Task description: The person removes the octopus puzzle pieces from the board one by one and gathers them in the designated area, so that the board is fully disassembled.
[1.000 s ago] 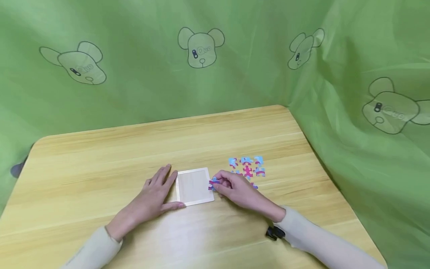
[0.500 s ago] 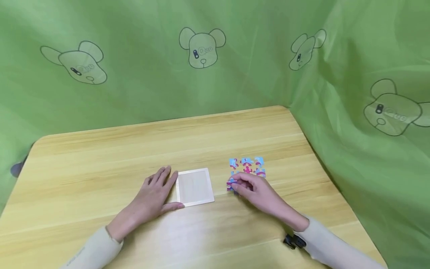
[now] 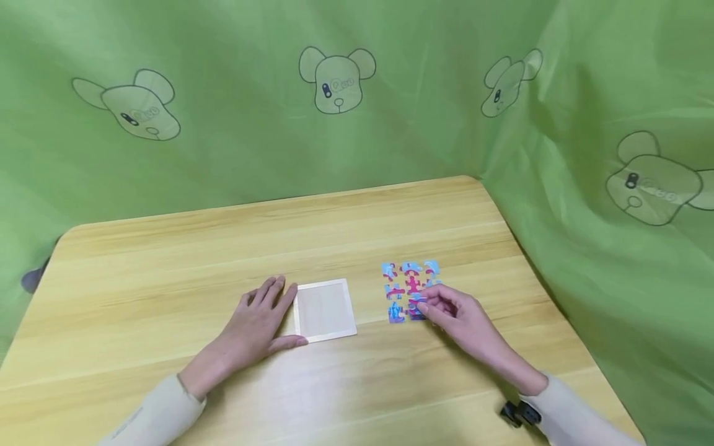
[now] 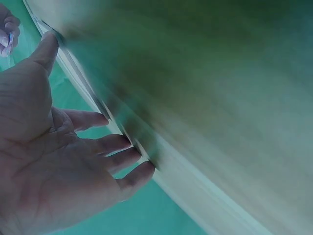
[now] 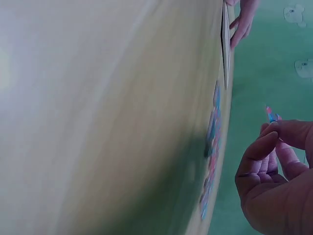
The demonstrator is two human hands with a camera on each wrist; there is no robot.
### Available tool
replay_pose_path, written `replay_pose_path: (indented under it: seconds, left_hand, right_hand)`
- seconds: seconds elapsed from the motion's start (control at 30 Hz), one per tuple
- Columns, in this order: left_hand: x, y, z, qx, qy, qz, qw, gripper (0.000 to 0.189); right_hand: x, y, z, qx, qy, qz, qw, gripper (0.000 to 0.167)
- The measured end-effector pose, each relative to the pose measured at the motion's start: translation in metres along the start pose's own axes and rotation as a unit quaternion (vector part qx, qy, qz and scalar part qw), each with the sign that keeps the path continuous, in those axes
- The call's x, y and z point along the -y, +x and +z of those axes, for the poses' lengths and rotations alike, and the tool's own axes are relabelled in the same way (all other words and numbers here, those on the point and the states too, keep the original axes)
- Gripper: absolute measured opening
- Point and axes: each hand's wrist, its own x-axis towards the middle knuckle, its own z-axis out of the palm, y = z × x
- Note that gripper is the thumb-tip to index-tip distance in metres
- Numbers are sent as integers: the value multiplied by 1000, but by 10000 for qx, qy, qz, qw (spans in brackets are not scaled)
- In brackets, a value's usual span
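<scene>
A small square wooden puzzle frame (image 3: pixel 349 307) lies bare on the table. My left hand (image 3: pixel 250 334) rests along its left side, fingers extended at the upper left corner and thumb at the lower left one. In the left wrist view the straight fingers (image 4: pixel 132 176) touch the tabletop. My right hand (image 3: pixel 465 322) pinches a blue and pink jigsaw piece (image 3: pixel 415 301) between thumb and fingers. In the right wrist view that piece (image 5: pixel 272 116) is raised clear of the table. Beneath it, several jigsaw pieces (image 3: pixel 413 284) lie in loose rows, partly hidden by the right hand.
The wooden table (image 3: pixel 223 254) has rounded far corners. A green curtain (image 3: pixel 234 155) with bear-head drawings hangs behind it and along the right side. A black device (image 3: pixel 520 413) sits at the right wrist.
My right hand has moved right, carrying the jigsaw piece from the puzzle frame's right edge to above the loose pieces. The left hand and the frame have stayed put.
</scene>
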Motion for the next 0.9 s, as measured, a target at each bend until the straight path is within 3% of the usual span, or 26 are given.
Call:
replay_pose_path:
  seconds: [0.27,0.57,0.8,0.9]
  left_hand:
    - [-1,-2,-1,68,-36,-67,9999,99]
    - [-2,3,-2,50,-50,-49,10000,99]
    - [-5,0,3,54,-132,-75,9999,99]
    - [-4,1,1,26,-117,-88,9999,98]
  right_hand:
    - [-17,-4,-18,20,-84,224,9997,22]
    - [-29,-5,-34,100,-457,763,9960,21]
    - [-36,-1,-38,-94,-1313,669,9890,18]
    - [-36,1,-35,-130,-1383,603,9885,15]
